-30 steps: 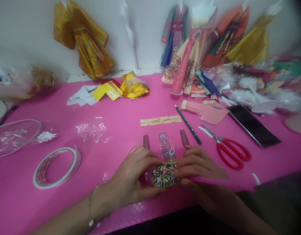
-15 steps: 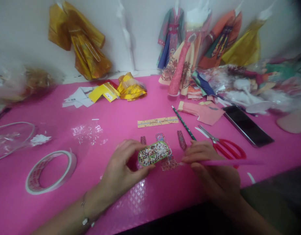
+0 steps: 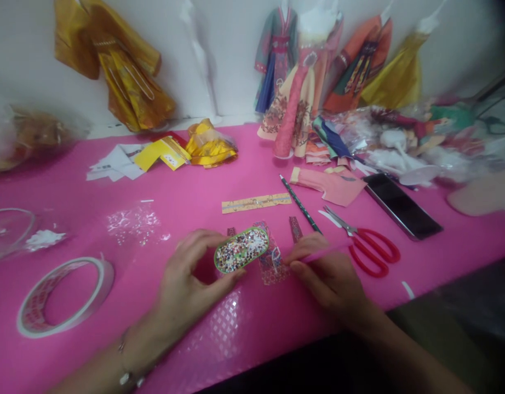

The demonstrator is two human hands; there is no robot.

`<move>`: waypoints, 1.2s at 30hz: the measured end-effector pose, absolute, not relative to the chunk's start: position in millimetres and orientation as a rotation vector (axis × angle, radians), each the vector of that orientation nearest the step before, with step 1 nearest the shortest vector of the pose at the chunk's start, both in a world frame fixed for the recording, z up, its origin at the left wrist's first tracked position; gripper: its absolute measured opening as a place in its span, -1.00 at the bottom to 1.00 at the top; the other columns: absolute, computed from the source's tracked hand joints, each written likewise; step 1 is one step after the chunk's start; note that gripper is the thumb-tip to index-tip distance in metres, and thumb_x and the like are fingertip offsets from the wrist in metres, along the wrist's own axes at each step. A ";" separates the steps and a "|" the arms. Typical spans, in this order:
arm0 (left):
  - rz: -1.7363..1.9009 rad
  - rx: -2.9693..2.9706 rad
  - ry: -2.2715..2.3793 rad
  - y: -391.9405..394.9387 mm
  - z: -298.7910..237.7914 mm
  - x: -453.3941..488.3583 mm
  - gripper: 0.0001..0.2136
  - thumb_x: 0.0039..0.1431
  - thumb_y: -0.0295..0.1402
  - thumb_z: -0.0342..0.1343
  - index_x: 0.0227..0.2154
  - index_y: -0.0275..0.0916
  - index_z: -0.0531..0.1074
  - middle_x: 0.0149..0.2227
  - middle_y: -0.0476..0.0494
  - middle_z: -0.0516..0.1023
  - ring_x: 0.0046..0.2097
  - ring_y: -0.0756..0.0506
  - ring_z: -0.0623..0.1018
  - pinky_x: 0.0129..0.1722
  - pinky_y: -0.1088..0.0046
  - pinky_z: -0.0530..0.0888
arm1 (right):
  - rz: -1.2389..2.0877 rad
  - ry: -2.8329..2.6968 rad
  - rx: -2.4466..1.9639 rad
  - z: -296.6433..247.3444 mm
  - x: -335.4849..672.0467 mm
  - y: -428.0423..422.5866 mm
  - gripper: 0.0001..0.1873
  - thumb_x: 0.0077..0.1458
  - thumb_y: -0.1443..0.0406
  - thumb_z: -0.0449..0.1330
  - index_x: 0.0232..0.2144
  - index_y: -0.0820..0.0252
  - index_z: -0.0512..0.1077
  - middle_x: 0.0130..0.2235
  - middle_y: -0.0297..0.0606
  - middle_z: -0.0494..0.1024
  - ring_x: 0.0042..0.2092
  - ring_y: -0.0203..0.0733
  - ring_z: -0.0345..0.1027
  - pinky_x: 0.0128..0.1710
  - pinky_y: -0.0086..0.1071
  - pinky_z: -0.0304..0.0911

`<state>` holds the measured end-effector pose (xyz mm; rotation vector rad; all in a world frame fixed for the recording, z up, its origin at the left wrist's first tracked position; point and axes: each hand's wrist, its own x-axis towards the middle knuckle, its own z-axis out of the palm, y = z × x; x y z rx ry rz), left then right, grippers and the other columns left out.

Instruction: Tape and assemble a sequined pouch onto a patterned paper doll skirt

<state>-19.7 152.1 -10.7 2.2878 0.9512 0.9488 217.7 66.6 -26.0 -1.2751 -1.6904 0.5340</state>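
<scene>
My left hand (image 3: 187, 284) pinches a small oval speckled paper piece with a green rim (image 3: 241, 250), holding it tilted just above the pink table (image 3: 252, 328). My right hand (image 3: 324, 271) is closed on a thin pink strip (image 3: 324, 253) that runs right towards the scissors. Between my hands lies a patterned pink paper piece (image 3: 271, 257), with a small dark red strip (image 3: 295, 229) beside it and a long yellow patterned strip (image 3: 256, 202) farther back.
Red-handled scissors (image 3: 367, 246), a green pencil (image 3: 300, 203), a black phone (image 3: 402, 205) and a salmon paper garment (image 3: 330, 186) lie to the right. A tape roll (image 3: 61, 295) sits left. Paper dresses (image 3: 293, 87) stand against the wall, yellow wrappers (image 3: 207, 145) behind.
My left hand lifted the oval piece off the patterned paper and moved it left. My right hand drew back with the pink strip. The view shifted, so everything slid left.
</scene>
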 end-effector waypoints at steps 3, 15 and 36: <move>0.956 2.282 0.945 152.3 -11.2 -18.7 -0.78 0.12 -0.24 0.25 -0.20 -0.12 0.41 -0.26 -0.04 0.52 -0.22 -0.14 0.54 -0.23 0.23 0.51 | 0.558 -1.718 -1.297 -26.7 216.7 65.9 -0.85 0.26 0.33 0.12 -0.31 0.18 0.49 -0.34 -0.24 0.57 -0.23 -0.14 0.43 -0.13 -0.19 0.35; 0.925 2.285 0.966 151.6 -13.1 -19.4 -0.76 0.11 -0.26 0.27 -0.19 -0.13 0.42 -0.23 -0.05 0.53 -0.19 -0.13 0.55 -0.21 0.26 0.51 | 0.598 -1.732 -1.315 -29.7 215.3 65.1 -0.88 0.24 0.36 0.13 -0.31 0.19 0.48 -0.32 -0.24 0.55 -0.23 -0.16 0.41 -0.17 -0.22 0.33; 0.924 2.271 0.953 150.8 -19.2 -20.3 -0.76 0.13 -0.24 0.26 -0.16 -0.13 0.42 -0.21 -0.05 0.51 -0.17 -0.12 0.54 -0.20 0.28 0.48 | 0.643 -1.732 -1.353 -28.9 214.5 64.7 -0.85 0.25 0.35 0.13 -0.32 0.21 0.49 -0.33 -0.21 0.55 -0.24 -0.15 0.41 -0.17 -0.21 0.32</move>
